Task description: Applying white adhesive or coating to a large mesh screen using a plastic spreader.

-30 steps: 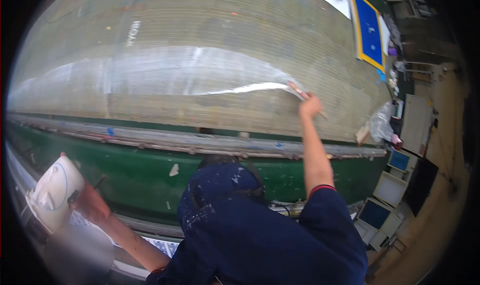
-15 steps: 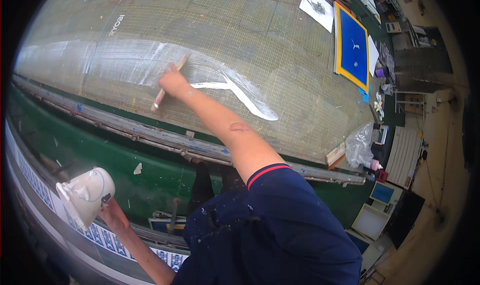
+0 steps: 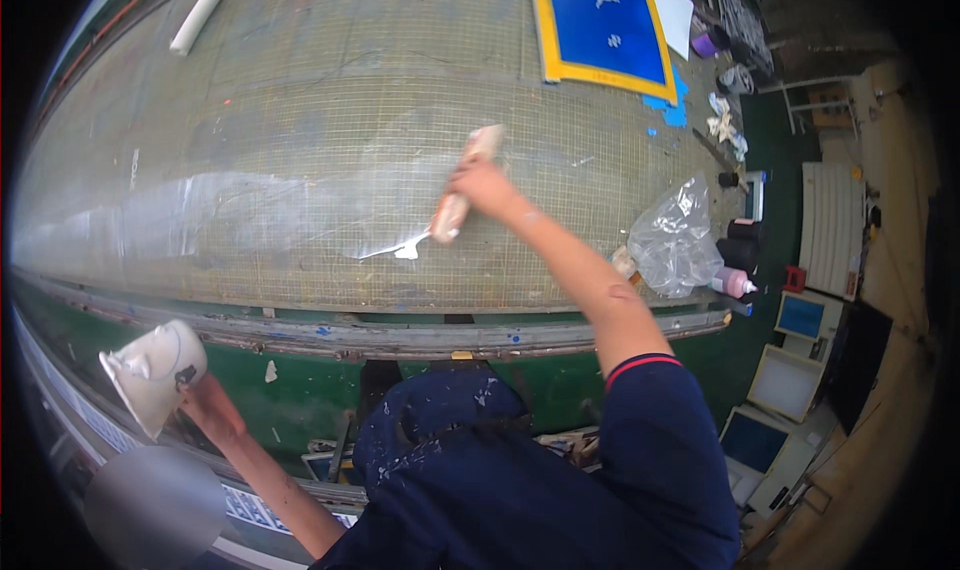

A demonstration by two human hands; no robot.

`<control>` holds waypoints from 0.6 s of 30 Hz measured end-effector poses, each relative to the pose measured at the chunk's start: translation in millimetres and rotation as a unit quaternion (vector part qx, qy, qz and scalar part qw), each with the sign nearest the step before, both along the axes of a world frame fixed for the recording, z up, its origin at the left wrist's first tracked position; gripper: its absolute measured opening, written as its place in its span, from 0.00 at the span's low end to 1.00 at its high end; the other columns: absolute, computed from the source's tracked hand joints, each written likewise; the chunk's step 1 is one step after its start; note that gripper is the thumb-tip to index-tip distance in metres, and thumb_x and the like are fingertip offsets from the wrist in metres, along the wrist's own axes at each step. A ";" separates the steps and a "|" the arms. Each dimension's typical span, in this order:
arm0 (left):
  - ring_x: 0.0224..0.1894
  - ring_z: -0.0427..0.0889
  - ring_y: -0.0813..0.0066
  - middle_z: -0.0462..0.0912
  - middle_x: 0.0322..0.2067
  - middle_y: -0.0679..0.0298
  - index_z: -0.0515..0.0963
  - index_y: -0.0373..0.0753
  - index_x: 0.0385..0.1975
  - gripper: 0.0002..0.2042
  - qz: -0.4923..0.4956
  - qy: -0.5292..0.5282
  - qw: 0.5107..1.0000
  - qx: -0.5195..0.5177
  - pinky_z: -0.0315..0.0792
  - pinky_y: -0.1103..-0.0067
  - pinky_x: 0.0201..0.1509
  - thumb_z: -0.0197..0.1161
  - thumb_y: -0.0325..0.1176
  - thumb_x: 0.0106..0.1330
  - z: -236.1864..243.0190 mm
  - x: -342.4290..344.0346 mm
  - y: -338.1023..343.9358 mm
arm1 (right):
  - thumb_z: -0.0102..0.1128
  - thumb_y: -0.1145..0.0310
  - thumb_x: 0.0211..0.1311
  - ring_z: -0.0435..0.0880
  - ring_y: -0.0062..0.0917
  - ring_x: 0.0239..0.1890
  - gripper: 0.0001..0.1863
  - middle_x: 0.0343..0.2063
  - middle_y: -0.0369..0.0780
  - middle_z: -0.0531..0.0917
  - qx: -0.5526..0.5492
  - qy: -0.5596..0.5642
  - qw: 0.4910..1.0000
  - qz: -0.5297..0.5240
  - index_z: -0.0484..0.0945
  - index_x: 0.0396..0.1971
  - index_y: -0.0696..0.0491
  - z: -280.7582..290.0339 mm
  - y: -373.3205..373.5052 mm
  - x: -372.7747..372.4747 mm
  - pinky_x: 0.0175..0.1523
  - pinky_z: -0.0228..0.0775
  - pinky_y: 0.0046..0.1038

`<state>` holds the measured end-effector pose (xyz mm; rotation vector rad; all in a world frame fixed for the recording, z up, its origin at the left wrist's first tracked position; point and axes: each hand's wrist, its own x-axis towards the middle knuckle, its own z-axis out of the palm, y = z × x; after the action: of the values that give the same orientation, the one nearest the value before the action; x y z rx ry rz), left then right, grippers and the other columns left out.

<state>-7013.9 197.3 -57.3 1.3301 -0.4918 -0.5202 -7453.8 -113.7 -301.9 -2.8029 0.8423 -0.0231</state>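
My right hand (image 3: 480, 186) is wrapped round the wooden bar of a squeegee (image 3: 450, 216), slightly smeared by motion. The squeegee stands on the gridded work table (image 3: 330, 110). A small patch of white liquid (image 3: 406, 248) lies by its lower end, and a thin whitish film (image 3: 230, 210) spreads over the table to its left. At lower left, off the table's near edge, my left hand (image 3: 208, 408) grips a white plastic jug (image 3: 160, 370). The jug leans, its mouth toward the left. My left fingers are partly hidden behind it.
A yellow-framed blue printing screen (image 3: 553, 60) lies at the back right, near white sheets. A clear plastic bag (image 3: 675, 245) and a pink-filled bottle (image 3: 735, 283) sit at the right end. A white roll (image 3: 196, 22) lies far left. A metal rail (image 3: 420, 330) runs along the near edge.
My right hand has moved the squeegee rightward, and most of the branching white streak is now a thin film. My left hand still holds the jug. The whole view has shifted.
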 end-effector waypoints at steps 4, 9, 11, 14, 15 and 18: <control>0.64 0.63 0.69 0.66 0.61 0.62 0.61 0.38 0.62 0.31 -0.106 0.043 0.992 -0.044 0.51 0.70 0.72 0.65 0.40 0.61 13.7 -60.2 -52.5 | 0.56 0.71 0.49 0.81 0.30 0.45 0.13 0.38 0.36 0.84 -0.025 -0.025 0.977 -0.209 0.84 0.35 0.44 16.0 -10.9 -153.3 0.54 0.69 0.36; 0.63 0.65 0.69 0.67 0.61 0.63 0.63 0.39 0.61 0.31 -0.177 0.043 0.982 -0.050 0.52 0.69 0.72 0.66 0.39 0.60 21.6 -108.4 -77.3 | 0.55 0.72 0.49 0.82 0.36 0.42 0.15 0.37 0.40 0.84 -0.007 0.007 0.908 -0.419 0.84 0.37 0.44 42.3 -1.3 -224.8 0.51 0.70 0.39; 0.63 0.65 0.69 0.67 0.61 0.63 0.62 0.39 0.62 0.32 -0.167 0.029 0.984 -0.047 0.53 0.69 0.71 0.66 0.39 0.59 16.3 -123.4 -75.7 | 0.57 0.68 0.50 0.83 0.39 0.38 0.14 0.33 0.43 0.85 0.078 0.093 0.825 -0.552 0.84 0.37 0.42 42.1 -2.8 -211.9 0.45 0.73 0.41; 0.63 0.66 0.68 0.67 0.60 0.62 0.59 0.40 0.63 0.34 -0.165 0.017 0.985 -0.050 0.55 0.67 0.71 0.67 0.39 0.59 13.8 -131.1 -60.3 | 0.58 0.66 0.49 0.84 0.41 0.36 0.14 0.30 0.45 0.84 0.077 0.062 0.799 -0.593 0.84 0.37 0.42 34.2 17.2 -186.2 0.41 0.74 0.42; 0.62 0.66 0.67 0.67 0.60 0.62 0.58 0.40 0.64 0.35 -0.165 0.031 0.985 -0.048 0.56 0.67 0.70 0.68 0.38 0.58 13.8 -132.2 -51.8 | 0.58 0.66 0.49 0.84 0.41 0.36 0.14 0.30 0.45 0.84 0.073 0.059 0.802 -0.590 0.84 0.37 0.42 33.4 26.1 -175.2 0.41 0.74 0.42; 0.62 0.66 0.66 0.67 0.60 0.62 0.56 0.40 0.64 0.36 -0.160 0.048 0.985 -0.051 0.58 0.66 0.69 0.69 0.37 0.57 17.7 -132.8 -26.7 | 0.57 0.66 0.49 0.84 0.41 0.37 0.14 0.32 0.46 0.84 0.094 0.057 0.793 -0.599 0.85 0.37 0.41 39.3 62.2 -139.6 0.43 0.74 0.41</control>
<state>-7146.7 170.6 -39.6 1.1282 -0.6483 -0.8096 -7593.5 -51.5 -262.6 -1.6468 2.3042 0.0300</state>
